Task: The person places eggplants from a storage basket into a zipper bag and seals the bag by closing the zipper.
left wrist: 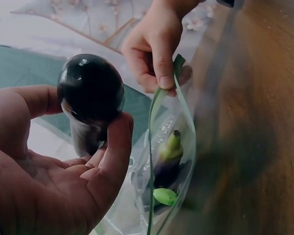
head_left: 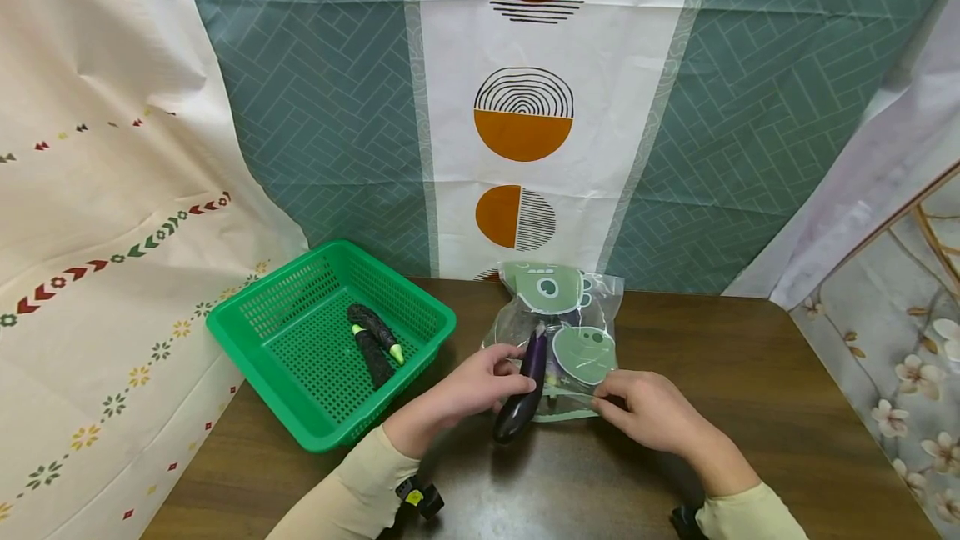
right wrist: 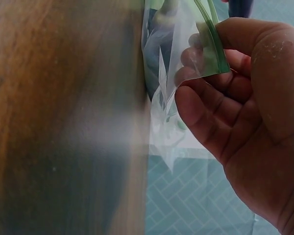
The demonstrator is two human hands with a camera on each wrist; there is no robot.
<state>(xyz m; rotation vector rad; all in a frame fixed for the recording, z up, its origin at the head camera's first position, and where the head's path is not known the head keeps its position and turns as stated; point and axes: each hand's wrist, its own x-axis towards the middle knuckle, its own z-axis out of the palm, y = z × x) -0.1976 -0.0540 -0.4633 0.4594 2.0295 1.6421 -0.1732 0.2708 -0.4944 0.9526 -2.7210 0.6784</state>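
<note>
A dark purple eggplant (head_left: 522,394) is gripped between the thumb and fingers of my left hand (head_left: 480,386), tilted above the near part of a clear zip bag (head_left: 570,417). In the left wrist view the eggplant's round end (left wrist: 90,85) faces the camera. My right hand (head_left: 647,408) pinches the right corner of the bag's green-edged mouth (right wrist: 216,46). The mouth gapes in the left wrist view, and inside lie dark vegetables with green ends (left wrist: 165,196). Green cartoon faces (head_left: 583,354) are printed on the bag.
To the left stands a green plastic basket (head_left: 330,437) holding two dark, bumpy vegetables (head_left: 372,357) with pale green tips. Patterned cloth (head_left: 337,107) hangs behind the brown wooden table (head_left: 720,340). Floral cloth (head_left: 900,390) borders the right side.
</note>
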